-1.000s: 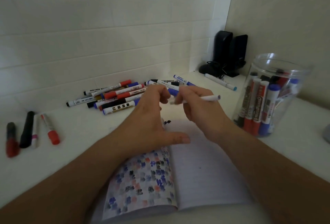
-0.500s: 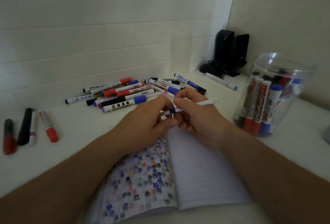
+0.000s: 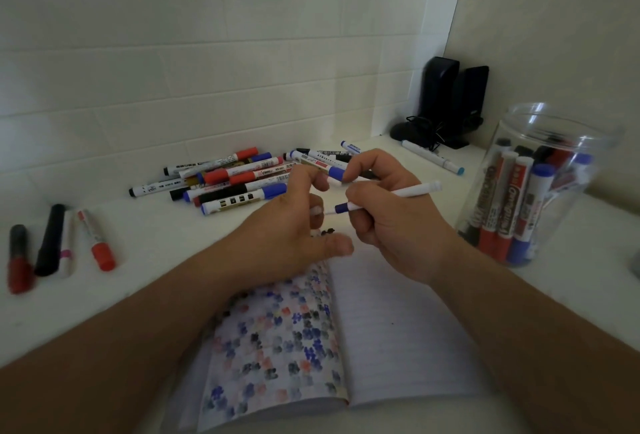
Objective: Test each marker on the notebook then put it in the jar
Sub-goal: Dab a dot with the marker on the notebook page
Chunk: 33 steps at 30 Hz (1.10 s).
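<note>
On the white desk [image 3: 173, 260] against the tiled wall, right hand [image 3: 398, 226] gripped the slim white blue-tipped marker [image 3: 391, 195] above the open lined notebook [image 3: 398, 329], left hand [image 3: 294, 226] pinching its small white cap [image 3: 316, 211]; exposed tip could smear fingers, or the cap drop, before reaching the clear plastic jar [image 3: 540, 184].

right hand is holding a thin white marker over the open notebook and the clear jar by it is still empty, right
Not quite. In the head view the right hand does hold the thin white marker over the open notebook, but the clear jar is not empty: several red, blue and black markers already stand in it.
</note>
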{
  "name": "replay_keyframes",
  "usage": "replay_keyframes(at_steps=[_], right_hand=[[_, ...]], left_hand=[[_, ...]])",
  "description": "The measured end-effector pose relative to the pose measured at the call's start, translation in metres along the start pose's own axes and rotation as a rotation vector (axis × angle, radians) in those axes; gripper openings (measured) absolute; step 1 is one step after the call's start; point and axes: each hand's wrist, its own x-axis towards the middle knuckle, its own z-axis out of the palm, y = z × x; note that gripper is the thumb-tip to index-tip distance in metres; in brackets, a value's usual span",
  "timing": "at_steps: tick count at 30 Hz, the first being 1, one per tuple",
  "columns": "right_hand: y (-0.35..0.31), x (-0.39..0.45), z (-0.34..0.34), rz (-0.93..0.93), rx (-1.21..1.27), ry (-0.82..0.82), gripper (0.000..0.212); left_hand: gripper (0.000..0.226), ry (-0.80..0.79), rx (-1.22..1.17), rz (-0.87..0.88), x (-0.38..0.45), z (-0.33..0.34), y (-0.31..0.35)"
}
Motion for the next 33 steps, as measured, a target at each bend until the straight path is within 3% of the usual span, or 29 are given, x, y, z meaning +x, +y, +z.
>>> replay_keyframes(at_steps=[3,8,13,17,21,28,33], right_hand=[[-0.003,0.003,-0.01,0.005,0.005,0.046,0.021],[0.003,0.007,-0.022,0.098,-0.071,0.132,0.028],[0.012,0.013,-0.021,0.099,-0.357,0.122,0.019],[0.016,0.018,-0.019,0.077,-0.544,0.127,0.017],[0.023,0.021,-0.017,0.072,-0.668,0.148,0.016],[0.027,0.024,-0.018,0.178,-0.601,0.231,0.02],[0.027,0.024,-0.016,0.195,-0.617,0.225,0.024]], left_hand=[[0.084,-0.03,0.095,-0.042,0.001,-0.002,-0.01],[0.056,0.052,0.456,-0.175,0.003,0.001,-0.017],[0.068,0.016,0.454,-0.307,0.011,0.01,-0.015],[0.06,-0.119,0.489,-0.406,0.02,0.007,-0.018],[0.058,-0.137,0.525,-0.4,0.024,0.009,-0.019],[0.066,-0.141,0.431,-0.427,0.022,-0.004,-0.029],[0.063,-0.158,0.491,-0.447,0.023,-0.003,-0.024]])
